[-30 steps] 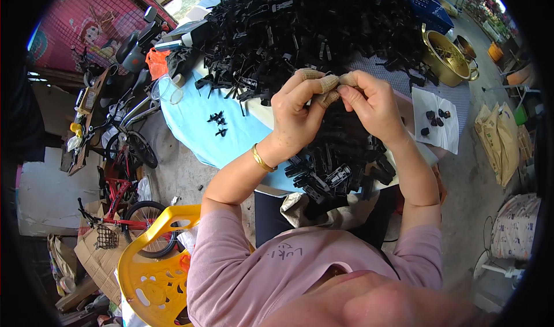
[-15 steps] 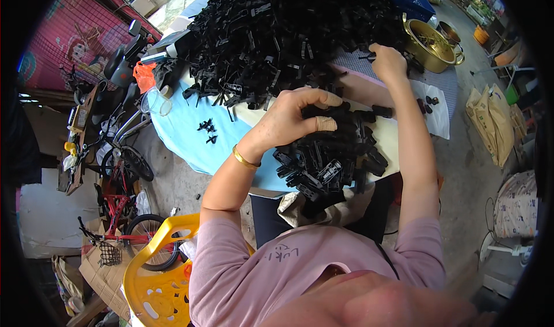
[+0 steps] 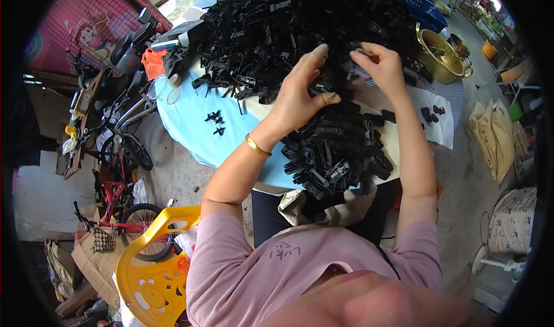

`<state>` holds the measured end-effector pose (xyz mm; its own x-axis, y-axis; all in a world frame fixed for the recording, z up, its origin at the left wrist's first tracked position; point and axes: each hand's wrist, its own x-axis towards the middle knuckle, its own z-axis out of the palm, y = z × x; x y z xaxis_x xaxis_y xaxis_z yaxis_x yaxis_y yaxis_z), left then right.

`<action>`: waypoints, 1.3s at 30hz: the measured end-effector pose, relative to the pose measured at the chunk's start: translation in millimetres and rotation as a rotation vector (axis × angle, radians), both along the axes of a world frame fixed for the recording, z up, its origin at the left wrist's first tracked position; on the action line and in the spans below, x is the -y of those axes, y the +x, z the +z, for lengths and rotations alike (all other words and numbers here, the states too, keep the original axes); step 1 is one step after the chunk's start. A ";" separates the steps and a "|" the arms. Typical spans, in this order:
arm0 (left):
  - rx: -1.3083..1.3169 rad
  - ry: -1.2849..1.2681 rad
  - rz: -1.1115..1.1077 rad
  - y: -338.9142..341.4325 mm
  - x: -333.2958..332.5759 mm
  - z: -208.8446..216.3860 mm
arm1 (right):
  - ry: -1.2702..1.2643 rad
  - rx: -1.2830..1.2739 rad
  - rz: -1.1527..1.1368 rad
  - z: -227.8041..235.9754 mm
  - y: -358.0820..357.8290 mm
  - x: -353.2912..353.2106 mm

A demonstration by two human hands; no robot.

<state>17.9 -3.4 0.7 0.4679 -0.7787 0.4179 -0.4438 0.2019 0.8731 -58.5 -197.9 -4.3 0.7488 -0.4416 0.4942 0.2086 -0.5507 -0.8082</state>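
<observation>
A large heap of small black plastic clip-like parts [image 3: 248, 38] covers the far side of the table. My left hand [image 3: 303, 93], with a gold bangle at its wrist, reaches to the near edge of this heap. Its thumb and fingers are apart, and black parts show in the gap behind them. To the right, my right hand [image 3: 384, 70] is pinched at the fingertips over the heap's right edge. Whatever it pinches does not stand out against the black parts. Nearer to me, a smaller pile of black clips [image 3: 337, 154] lies at the table's front edge.
Several tiny black pieces [image 3: 214, 121] lie on the light blue cloth [image 3: 190, 133] at left, near a clear cup [image 3: 167, 90]. At right are a gold-coloured pot [image 3: 435, 55] and small dark pieces [image 3: 430, 113] on white paper. A yellow chair [image 3: 153, 263] stands at lower left.
My left hand has moved forward and right, from above the near pile to the heap's edge, its fingers now spread wider. My right hand has shifted left, toward my left hand.
</observation>
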 end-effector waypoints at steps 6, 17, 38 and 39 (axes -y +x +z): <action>-0.090 -0.093 -0.099 3.0 3.0 -5.1 | 0.242 -0.114 0.302 11.7 -5.8 -46.4; -0.306 -0.177 0.032 7.0 -0.2 -3.9 | 0.288 -0.073 0.370 19.6 -19.5 -52.5; -0.072 -0.169 0.157 -7.4 -4.3 -4.9 | 0.039 -0.064 0.293 22.4 -22.9 -69.9; -0.032 -0.181 0.158 -7.2 -4.5 -5.2 | 0.033 -0.058 0.290 22.4 -23.1 -70.4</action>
<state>10.7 1.1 -4.5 0.5933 -0.6086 0.5268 -0.4546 0.2868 0.8433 -81.6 -127.5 18.1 0.8725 -0.2202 0.4362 0.3065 -0.4486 -0.8395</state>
